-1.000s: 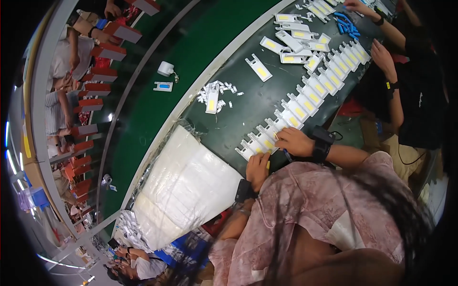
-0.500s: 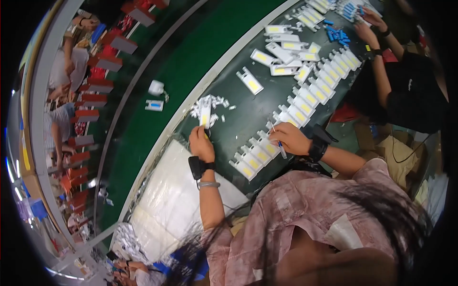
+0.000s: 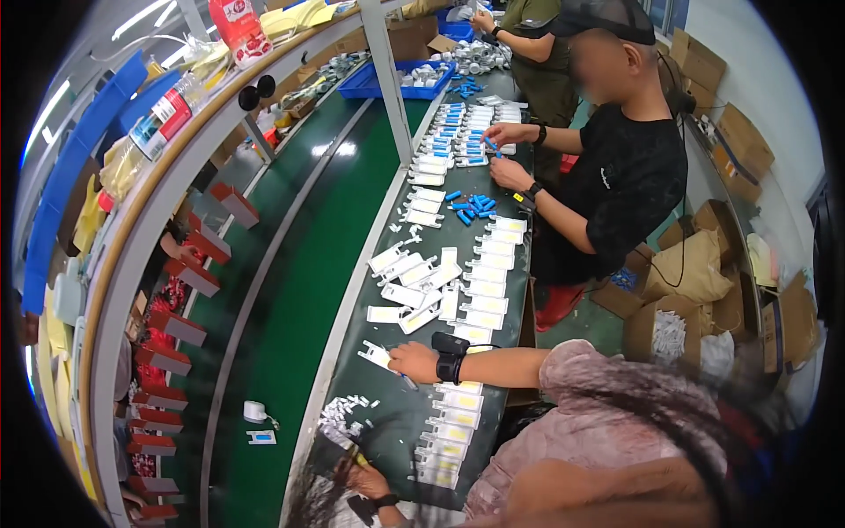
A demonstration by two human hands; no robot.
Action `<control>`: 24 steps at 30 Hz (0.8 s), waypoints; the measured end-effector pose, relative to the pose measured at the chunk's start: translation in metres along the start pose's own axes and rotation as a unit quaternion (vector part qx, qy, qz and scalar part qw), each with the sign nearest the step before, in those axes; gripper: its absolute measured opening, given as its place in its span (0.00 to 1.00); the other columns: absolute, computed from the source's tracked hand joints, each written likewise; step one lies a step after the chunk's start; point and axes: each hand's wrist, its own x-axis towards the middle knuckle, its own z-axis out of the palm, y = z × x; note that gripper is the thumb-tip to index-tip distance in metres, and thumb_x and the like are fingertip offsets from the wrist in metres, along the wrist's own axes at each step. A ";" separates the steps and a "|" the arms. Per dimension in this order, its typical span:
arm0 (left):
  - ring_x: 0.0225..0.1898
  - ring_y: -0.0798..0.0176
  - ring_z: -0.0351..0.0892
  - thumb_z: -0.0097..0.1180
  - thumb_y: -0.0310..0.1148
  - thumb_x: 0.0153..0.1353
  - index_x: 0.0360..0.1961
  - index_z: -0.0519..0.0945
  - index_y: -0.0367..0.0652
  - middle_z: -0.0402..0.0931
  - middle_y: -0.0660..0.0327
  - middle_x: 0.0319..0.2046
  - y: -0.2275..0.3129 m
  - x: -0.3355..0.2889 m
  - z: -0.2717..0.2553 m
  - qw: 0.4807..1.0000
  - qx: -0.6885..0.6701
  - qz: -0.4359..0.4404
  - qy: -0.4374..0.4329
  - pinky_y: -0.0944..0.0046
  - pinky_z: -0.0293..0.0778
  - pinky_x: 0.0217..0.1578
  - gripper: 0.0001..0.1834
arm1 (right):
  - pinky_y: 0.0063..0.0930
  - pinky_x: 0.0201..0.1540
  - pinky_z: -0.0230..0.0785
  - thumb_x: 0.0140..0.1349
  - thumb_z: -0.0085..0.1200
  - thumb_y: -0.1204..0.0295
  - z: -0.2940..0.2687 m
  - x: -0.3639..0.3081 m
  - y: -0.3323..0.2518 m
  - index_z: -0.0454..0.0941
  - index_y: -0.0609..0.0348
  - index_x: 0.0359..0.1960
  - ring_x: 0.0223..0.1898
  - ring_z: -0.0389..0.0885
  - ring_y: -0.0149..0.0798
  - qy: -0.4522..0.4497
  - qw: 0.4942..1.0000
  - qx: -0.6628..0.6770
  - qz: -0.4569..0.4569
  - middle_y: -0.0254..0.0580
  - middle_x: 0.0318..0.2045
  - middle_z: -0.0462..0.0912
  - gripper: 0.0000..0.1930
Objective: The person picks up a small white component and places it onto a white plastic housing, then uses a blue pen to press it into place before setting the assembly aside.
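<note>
white panel (image 3: 376, 354) touches the right hand (image 3: 415, 363); whether its fingers (image 3: 396, 357) clamp is unclear, left hand (image 3: 370, 482) likewise; a careless drag could knock neighbouring panels (image 3: 385, 314).

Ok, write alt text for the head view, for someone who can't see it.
A person's right hand is at a white panel on a dark workbench, the left hand lower down near small white pieces. A row of overlapping panels with yellow patches passes beneath the right forearm, and beyond, a co-worker in black works beside blue cylinders.
</note>
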 end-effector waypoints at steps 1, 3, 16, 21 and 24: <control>0.43 0.40 0.71 0.53 0.15 0.49 0.40 0.76 0.34 0.73 0.44 0.36 0.009 -0.011 -0.008 0.999 0.004 -0.008 0.049 0.48 0.67 0.47 0.15 | 0.41 0.40 0.70 0.57 0.56 0.72 0.002 0.003 0.000 0.76 0.50 0.35 0.41 0.77 0.45 0.005 1.000 0.001 -0.007 0.39 0.37 0.73 0.05; 0.63 0.38 0.67 0.51 0.39 0.69 0.61 0.68 0.32 0.67 0.42 0.62 0.014 -0.024 -0.039 0.985 0.000 -0.104 -0.137 0.44 0.54 0.71 0.26 | 0.41 0.40 0.70 0.58 0.57 0.70 0.005 0.006 0.000 0.76 0.52 0.36 0.42 0.76 0.45 -0.024 1.000 -0.004 -0.018 0.40 0.37 0.73 0.06; 0.37 0.47 0.74 0.54 0.34 0.57 0.37 0.81 0.46 0.75 0.53 0.31 0.011 -0.203 -0.022 0.990 0.058 0.121 -0.037 0.46 0.68 0.42 0.09 | 0.41 0.45 0.73 0.45 0.57 0.76 -0.018 -0.026 -0.017 0.80 0.52 0.38 0.42 0.78 0.53 0.001 0.984 0.180 -0.012 0.44 0.37 0.80 0.15; 0.40 0.47 0.73 0.52 0.26 0.52 0.42 0.79 0.43 0.76 0.54 0.37 0.058 -0.188 -0.036 0.991 -0.006 0.076 -0.107 0.48 0.68 0.45 0.15 | 0.39 0.41 0.71 0.59 0.57 0.78 -0.046 -0.051 -0.046 0.81 0.59 0.36 0.37 0.78 0.50 0.043 0.964 0.260 -0.021 0.46 0.33 0.80 0.05; 0.45 0.50 0.75 0.52 0.26 0.53 0.42 0.80 0.43 0.77 0.55 0.38 0.062 -0.186 -0.041 0.993 -0.040 0.055 -0.097 0.51 0.68 0.51 0.14 | 0.38 0.36 0.68 0.58 0.59 0.82 -0.063 -0.063 -0.065 0.80 0.58 0.41 0.35 0.77 0.50 0.003 0.959 0.283 -0.010 0.47 0.32 0.76 0.10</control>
